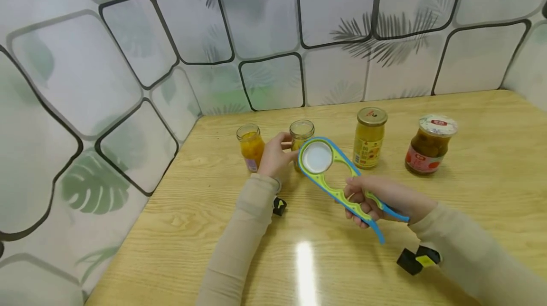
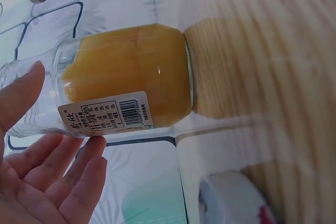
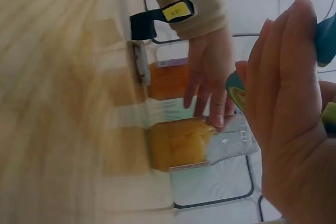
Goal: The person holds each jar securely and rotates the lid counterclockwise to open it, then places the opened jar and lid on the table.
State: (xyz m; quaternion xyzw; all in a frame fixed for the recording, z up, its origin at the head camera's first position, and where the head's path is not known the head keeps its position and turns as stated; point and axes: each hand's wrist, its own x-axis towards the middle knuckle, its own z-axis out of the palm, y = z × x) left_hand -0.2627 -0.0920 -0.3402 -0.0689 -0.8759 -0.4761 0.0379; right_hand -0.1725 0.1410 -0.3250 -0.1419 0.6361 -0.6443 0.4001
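My left hand (image 1: 275,156) is at the left side of an uncovered glass jar (image 2: 131,77) of yellow-orange contents, which stands upright on the table. In the left wrist view, the thumb overlaps the jar's clear neck and the loosely bent fingertips (image 2: 94,148) lie right at its label edge. My right hand (image 1: 373,196) grips the handles of a green-and-blue jar opener (image 1: 333,191), held above the table. A round lid (image 1: 317,157) sits in the opener's ring, its white face up. Left of my left hand stands another uncovered jar (image 1: 251,147) with orange contents.
On the right stand a gold-lidded jar (image 1: 370,137) of yellow contents and a dark jar (image 1: 427,147) with a white-and-red lid. A small white round piece (image 2: 231,198) lies near my left wrist. The patterned wall (image 1: 269,78) borders the wooden table (image 1: 205,211) behind and left.
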